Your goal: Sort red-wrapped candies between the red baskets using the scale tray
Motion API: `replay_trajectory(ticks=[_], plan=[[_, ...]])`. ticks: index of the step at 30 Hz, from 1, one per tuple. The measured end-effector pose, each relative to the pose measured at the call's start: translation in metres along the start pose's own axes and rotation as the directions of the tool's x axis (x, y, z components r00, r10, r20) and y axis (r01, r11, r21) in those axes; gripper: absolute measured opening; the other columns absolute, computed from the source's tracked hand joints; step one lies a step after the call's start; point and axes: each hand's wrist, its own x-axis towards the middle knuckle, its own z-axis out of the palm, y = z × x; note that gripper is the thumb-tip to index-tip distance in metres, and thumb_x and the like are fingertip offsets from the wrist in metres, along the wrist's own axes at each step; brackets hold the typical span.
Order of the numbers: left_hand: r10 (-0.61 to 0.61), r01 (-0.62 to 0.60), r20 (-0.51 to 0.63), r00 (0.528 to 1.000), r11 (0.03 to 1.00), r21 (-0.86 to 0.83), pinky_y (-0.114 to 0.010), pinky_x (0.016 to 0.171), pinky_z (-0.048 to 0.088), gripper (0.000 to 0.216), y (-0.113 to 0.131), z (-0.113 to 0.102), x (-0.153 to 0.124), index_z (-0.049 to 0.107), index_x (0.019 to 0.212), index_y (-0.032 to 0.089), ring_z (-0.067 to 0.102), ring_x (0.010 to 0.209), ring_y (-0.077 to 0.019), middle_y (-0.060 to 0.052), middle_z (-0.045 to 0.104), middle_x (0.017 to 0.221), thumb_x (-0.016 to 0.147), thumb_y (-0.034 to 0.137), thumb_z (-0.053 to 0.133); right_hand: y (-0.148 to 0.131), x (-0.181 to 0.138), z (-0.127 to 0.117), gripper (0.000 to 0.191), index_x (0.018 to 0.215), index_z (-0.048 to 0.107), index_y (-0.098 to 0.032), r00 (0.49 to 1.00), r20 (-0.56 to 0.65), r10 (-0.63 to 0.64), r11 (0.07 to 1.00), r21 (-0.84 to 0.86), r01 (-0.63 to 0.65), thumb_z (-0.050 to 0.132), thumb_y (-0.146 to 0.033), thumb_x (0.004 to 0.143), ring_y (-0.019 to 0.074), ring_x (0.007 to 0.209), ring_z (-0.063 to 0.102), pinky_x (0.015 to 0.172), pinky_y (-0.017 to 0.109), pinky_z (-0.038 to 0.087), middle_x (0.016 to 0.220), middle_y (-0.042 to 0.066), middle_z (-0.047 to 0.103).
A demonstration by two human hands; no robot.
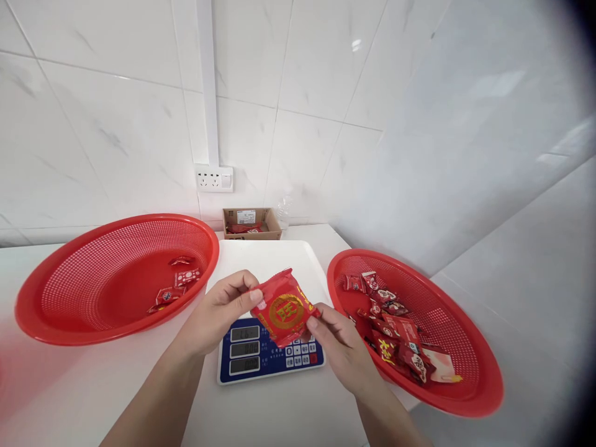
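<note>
Both hands hold one red snack packet (285, 307) with a gold round emblem, above a digital scale (270, 357). My left hand (218, 310) pinches its left edge with thumb and fingers. Its lower right corner is pinched by my right hand (339, 347). The scale has a white weighing tray (267, 261) and a blue front panel with displays and buttons. The packet hovers over the panel, tilted.
A red mesh basket (74, 310) on the left holds a few small red packets (179, 282). On the right, another red basket (465, 397) holds several red packets (395, 335). A small cardboard box (251, 223) stands against the tiled wall, under a wall socket (214, 178).
</note>
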Motion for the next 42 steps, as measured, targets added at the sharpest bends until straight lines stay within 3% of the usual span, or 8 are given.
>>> replay_trajectory(ticks=[4,7,14,23,28,32,36,42], plan=[[-0.042,0.032,0.254,0.966,0.999,0.042,-0.024,0.058,0.039,0.042,0.003,0.0,-0.004,0.052,0.075,0.019,0.044,0.064,-0.0121,0.0,0.052,0.072,0.077,0.059,0.064,0.005,0.0,-0.003,0.031,0.074,0.05,-0.021,0.998,-0.055,-0.014,0.999,0.039,0.017,0.046,-0.045,0.094,0.0134,0.067,0.044,0.063,0.026,0.038,0.07,-0.002,0.048],[-0.062,0.04,0.303,0.951,0.996,0.079,-0.026,0.06,0.04,0.049,0.003,0.003,-0.003,0.051,0.074,0.019,0.045,0.066,-0.0137,0.0,0.052,0.075,0.076,0.068,0.058,0.002,0.0,-0.006,0.033,0.07,0.044,-0.022,0.999,-0.045,-0.01,1.0,-0.007,0.01,0.046,-0.044,0.094,0.0132,0.063,0.036,0.059,0.026,0.033,0.067,-0.003,0.04],[-0.103,0.083,0.142,0.984,0.987,0.136,-0.021,0.053,0.034,0.044,0.0,0.007,0.002,0.047,0.066,0.019,0.038,0.055,-0.0094,0.005,0.045,0.06,0.083,0.058,0.056,-0.005,0.0,-0.011,0.032,0.066,0.037,-0.022,0.999,0.04,0.006,0.967,-0.255,0.004,0.043,-0.037,0.093,0.0122,0.057,0.032,0.053,0.027,0.025,0.062,-0.004,0.033],[0.034,0.024,-0.165,0.986,0.939,0.343,-0.022,0.052,0.034,0.039,-0.007,0.018,0.004,0.044,0.064,0.02,0.039,0.057,-0.0107,0.005,0.044,0.059,0.086,0.051,0.053,-0.006,0.003,-0.003,0.032,0.071,0.041,-0.022,0.999,-0.01,-0.038,0.993,-0.115,0.036,0.048,-0.045,0.093,0.0114,0.059,0.035,0.055,0.025,0.03,0.065,-0.005,0.04],[0.107,-0.018,-0.199,0.974,0.916,0.401,-0.023,0.051,0.035,0.037,-0.008,0.023,0.004,0.042,0.063,0.021,0.038,0.055,-0.0109,0.005,0.043,0.058,0.089,0.046,0.048,0.001,0.005,0.0,0.028,0.077,0.046,-0.022,0.994,-0.098,-0.056,0.983,-0.181,0.037,0.058,-0.044,0.088,0.0112,0.062,0.042,0.056,0.023,0.035,0.069,-0.004,0.046],[0.168,-0.008,-0.334,0.928,0.902,0.431,-0.022,0.049,0.034,0.034,-0.01,0.017,0.006,0.042,0.064,0.021,0.04,0.056,-0.0115,0.005,0.045,0.058,0.088,0.043,0.051,-0.001,0.007,-0.003,0.031,0.073,0.045,-0.022,0.989,-0.112,-0.098,0.994,0.046,0.103,0.055,-0.045,0.091,0.0092,0.056,0.045,0.054,0.021,0.038,0.062,-0.006,0.047],[0.182,-0.038,-0.426,0.886,0.945,0.325,-0.021,0.048,0.035,0.038,-0.01,0.002,0.006,0.042,0.066,0.022,0.042,0.054,-0.0114,0.005,0.046,0.057,0.088,0.051,0.054,-0.002,0.012,-0.006,0.032,0.074,0.046,-0.022,0.992,-0.116,-0.052,0.972,0.22,0.077,0.059,-0.047,0.088,0.008,0.057,0.051,0.057,0.02,0.042,0.061,-0.006,0.05],[0.157,-0.122,-0.332,0.93,0.985,0.125,-0.02,0.054,0.038,0.041,-0.013,0.004,0.002,0.045,0.069,0.021,0.041,0.058,-0.0103,0.005,0.044,0.063,0.085,0.057,0.056,-0.001,0.014,0.003,0.04,0.105,0.052,-0.024,0.998,-0.053,0.026,0.997,0.069,-0.022,0.053,-0.06,0.087,0.011,0.07,0.056,0.065,0.024,0.048,0.087,0.0,0.058]])
